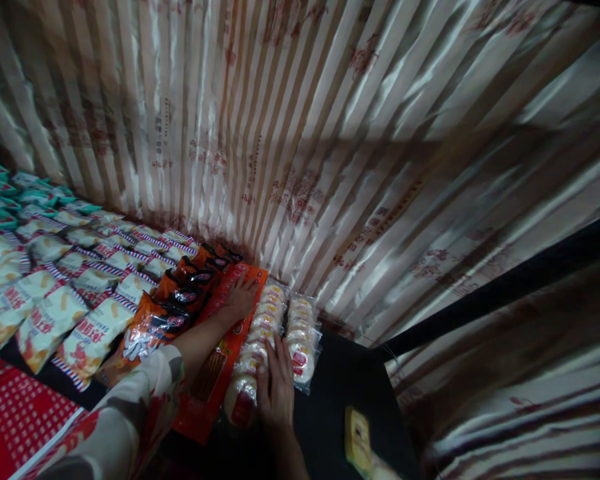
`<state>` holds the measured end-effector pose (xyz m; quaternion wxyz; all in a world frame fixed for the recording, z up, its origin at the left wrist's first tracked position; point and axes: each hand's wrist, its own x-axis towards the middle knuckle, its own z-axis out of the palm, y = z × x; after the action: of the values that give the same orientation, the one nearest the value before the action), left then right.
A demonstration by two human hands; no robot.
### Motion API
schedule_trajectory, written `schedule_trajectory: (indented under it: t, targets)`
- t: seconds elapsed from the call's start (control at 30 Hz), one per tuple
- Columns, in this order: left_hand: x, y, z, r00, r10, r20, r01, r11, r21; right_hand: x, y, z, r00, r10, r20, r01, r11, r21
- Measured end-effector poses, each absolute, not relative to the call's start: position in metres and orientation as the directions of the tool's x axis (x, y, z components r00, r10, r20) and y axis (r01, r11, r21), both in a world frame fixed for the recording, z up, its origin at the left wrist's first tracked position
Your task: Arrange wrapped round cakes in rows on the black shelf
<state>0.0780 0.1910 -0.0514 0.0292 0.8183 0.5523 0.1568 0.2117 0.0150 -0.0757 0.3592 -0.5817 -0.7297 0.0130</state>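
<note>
My left hand reaches across a long red-orange package and lies on its far part, fingers stretched out. Beside it is a row of round white items in clear wrap with red and yellow labels. Along the right side of that row rests my right hand, fingers extended and touching the wrap. A second, shorter row of the same wrapped items lies just right of my right fingers. My left forearm, in a floral sleeve, hides part of the red-orange package.
Orange-and-black snack bags and white snack bags fill the left, with green bags beyond. A red dotted sheet is lower left. A blurred hand at lower right holds a yellow pack. Striped curtain hangs behind.
</note>
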Motion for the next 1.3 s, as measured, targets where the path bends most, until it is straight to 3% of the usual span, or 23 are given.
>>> schedule_trajectory:
  t: [0.3, 1.3]
  targets:
    - [0.083, 0.194, -0.06, 0.413, 0.888, 0.202, 0.882, -0.445, 0.156, 0.21, 0.015, -0.075, -0.041, 0.853, 0.521, 0.847, 0.306, -0.434]
    - [0.085, 0.198, -0.07, 0.408, 0.882, 0.234, 0.866, -0.455, 0.207, 0.211, 0.017, -0.08, -0.058, 0.843, 0.536, 0.847, 0.325, -0.42]
